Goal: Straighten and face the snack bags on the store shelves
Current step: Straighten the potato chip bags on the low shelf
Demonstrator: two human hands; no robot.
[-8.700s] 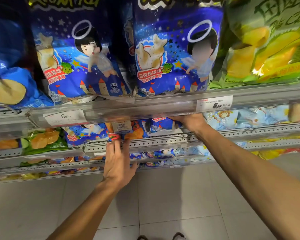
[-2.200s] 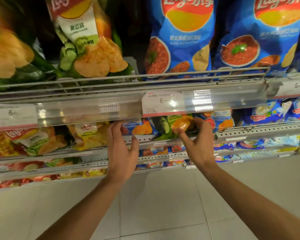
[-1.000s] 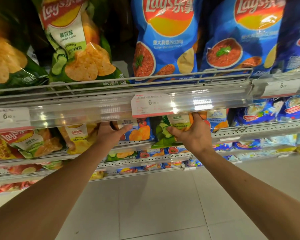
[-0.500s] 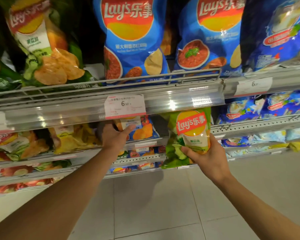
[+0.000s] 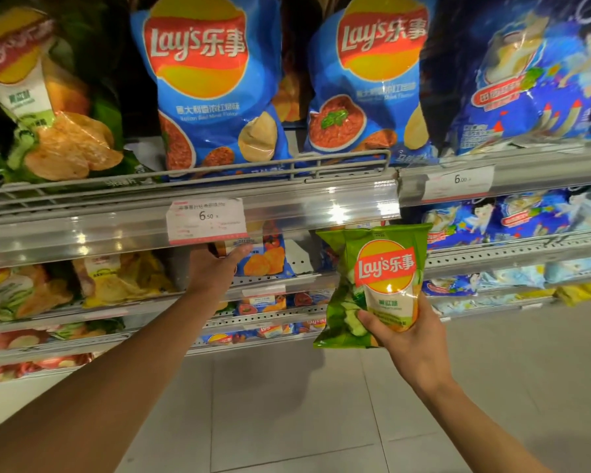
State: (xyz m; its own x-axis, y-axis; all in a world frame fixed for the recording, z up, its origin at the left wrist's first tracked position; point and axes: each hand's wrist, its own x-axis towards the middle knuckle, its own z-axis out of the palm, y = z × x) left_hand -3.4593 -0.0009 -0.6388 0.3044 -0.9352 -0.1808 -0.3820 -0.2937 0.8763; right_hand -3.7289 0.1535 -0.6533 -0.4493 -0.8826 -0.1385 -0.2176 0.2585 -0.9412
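While held, green bag point(image 5: 379, 285) upright (logo outward)

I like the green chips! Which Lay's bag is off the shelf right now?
The small green Lay's bag, held by the right hand out in front of the shelves. The two big blue Lay's bags and the others sit on their shelves.

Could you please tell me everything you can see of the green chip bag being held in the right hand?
The green chip bag is a small glossy plastic pack with a red and yellow Lay's logo, cucumber slices printed on it and a crimped top seam. It is upright, front facing the camera, off the shelves. The right hand grips its lower part from below; nothing else touches it.
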